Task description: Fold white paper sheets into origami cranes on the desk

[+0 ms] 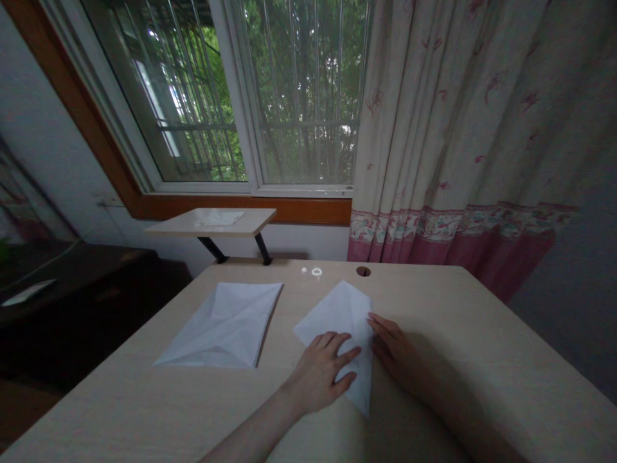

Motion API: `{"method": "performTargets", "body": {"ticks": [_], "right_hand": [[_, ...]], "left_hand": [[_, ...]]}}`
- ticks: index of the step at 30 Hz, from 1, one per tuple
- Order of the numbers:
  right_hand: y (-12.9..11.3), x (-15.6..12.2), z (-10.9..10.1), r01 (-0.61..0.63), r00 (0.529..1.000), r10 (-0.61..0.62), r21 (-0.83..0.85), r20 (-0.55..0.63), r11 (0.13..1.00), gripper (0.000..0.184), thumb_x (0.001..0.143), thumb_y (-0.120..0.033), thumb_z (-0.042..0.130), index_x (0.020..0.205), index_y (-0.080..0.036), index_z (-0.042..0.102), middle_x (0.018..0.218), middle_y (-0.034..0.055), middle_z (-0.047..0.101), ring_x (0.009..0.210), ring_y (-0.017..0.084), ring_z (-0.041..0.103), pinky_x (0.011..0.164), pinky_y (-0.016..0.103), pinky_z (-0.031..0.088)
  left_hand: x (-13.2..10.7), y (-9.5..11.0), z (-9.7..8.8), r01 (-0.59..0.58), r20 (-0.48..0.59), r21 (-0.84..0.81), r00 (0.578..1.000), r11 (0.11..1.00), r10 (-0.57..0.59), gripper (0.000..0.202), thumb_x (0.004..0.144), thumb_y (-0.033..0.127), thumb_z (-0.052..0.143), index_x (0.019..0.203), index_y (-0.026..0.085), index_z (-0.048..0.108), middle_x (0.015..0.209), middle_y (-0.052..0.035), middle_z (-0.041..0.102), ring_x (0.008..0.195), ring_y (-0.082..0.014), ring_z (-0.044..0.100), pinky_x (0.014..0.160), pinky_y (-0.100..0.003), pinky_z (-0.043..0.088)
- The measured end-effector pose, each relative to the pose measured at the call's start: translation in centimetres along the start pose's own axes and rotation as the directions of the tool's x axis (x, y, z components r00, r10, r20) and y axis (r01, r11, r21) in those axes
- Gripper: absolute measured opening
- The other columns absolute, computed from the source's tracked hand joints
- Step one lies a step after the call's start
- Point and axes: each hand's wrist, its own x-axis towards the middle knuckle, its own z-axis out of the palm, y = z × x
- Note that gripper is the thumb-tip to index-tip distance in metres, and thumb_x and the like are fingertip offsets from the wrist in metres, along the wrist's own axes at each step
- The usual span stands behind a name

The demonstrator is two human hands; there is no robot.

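Note:
A white sheet of paper [332,315], folded along its right side into a pointed shape, lies on the light wooden desk. My left hand [321,370] rests palm down on it with the fingers spread, holding nothing in a grasp. At the paper's right edge, the stretched fingertips of my right hand [398,354] touch the folded side; its thumb is hard to make out. To the left lies a stack of white paper [226,328] with diagonal creases on the top sheet, apart from both hands.
The desk [159,411] has a round cable hole [363,272] near its back edge. A small raised shelf [178,225] at the back left bears a white paper [219,218]. Behind stand a barred window [303,96] and a patterned curtain [434,128]. A dark surface [120,270] is at the left.

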Motion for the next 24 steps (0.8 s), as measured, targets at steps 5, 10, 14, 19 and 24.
{"method": "performTargets", "body": {"ticks": [5, 10, 14, 19, 24], "right_hand": [[0.4, -0.1, 0.2, -0.014, 0.999, 0.011, -0.079, -0.036, 0.997, 0.045, 0.090, -0.019, 0.044, 0.135, -0.024, 0.046, 0.130, 0.0114, 0.059, 0.121, 0.024, 0.055, 0.098, 0.047, 0.049], [0.1, -0.1, -0.2, -0.084, 0.992, 0.067, -0.171, -0.104, 0.982, 0.036, 0.090, -0.020, 0.041, 0.125, -0.023, 0.052, 0.121, 0.0105, 0.063, 0.112, 0.025, 0.059, 0.095, 0.046, 0.049], [-0.5, 0.1, -0.8, -0.083, 0.997, 0.080, -0.311, -0.023, 0.947, 0.019, 0.092, -0.024, 0.042, 0.093, -0.021, 0.061, 0.092, 0.0085, 0.067, 0.084, 0.023, 0.065, 0.076, 0.038, 0.051], [-0.7, 0.2, -0.4, -0.016, 1.000, 0.012, -0.467, -0.013, 0.884, 0.025, 0.096, -0.023, 0.036, 0.083, -0.020, 0.058, 0.086, 0.0082, 0.067, 0.082, 0.023, 0.064, 0.077, 0.038, 0.047], [-1.2, 0.7, -0.8, -0.023, 0.998, 0.047, -0.433, 0.043, 0.901, 0.025, 0.095, -0.022, 0.038, 0.080, -0.021, 0.058, 0.082, 0.0061, 0.067, 0.075, 0.021, 0.063, 0.073, 0.035, 0.046]], "left_hand": [[0.0, -0.1, 0.1, 0.023, -0.018, -0.014, 1.000, 1.000, -0.024, 0.045, 0.090, 0.038, 0.058, 0.134, 0.031, 0.051, 0.141, -0.0069, 0.047, 0.125, -0.0290, 0.045, 0.106, -0.049, 0.038], [-0.1, -0.2, 0.2, 0.036, -0.031, -0.015, 0.999, 0.999, -0.037, 0.045, 0.090, 0.039, 0.059, 0.134, 0.031, 0.052, 0.142, -0.0076, 0.047, 0.127, -0.0290, 0.046, 0.108, -0.052, 0.035], [0.0, -0.1, 0.0, 0.053, -0.022, -0.002, 0.998, 0.999, -0.053, 0.044, 0.090, 0.040, 0.059, 0.133, 0.032, 0.053, 0.142, -0.0079, 0.048, 0.127, -0.0287, 0.047, 0.108, -0.051, 0.036], [0.0, -0.2, 0.1, 0.060, -0.044, 0.000, 0.997, 0.998, -0.060, 0.044, 0.089, 0.042, 0.061, 0.132, 0.033, 0.054, 0.143, -0.0064, 0.046, 0.126, -0.0289, 0.046, 0.106, -0.049, 0.038], [0.1, -0.3, 0.2, 0.063, -0.033, -0.006, 0.997, 0.998, -0.063, 0.044, 0.088, 0.042, 0.061, 0.131, 0.032, 0.056, 0.144, -0.0062, 0.045, 0.126, -0.0287, 0.046, 0.107, -0.047, 0.038]]}}
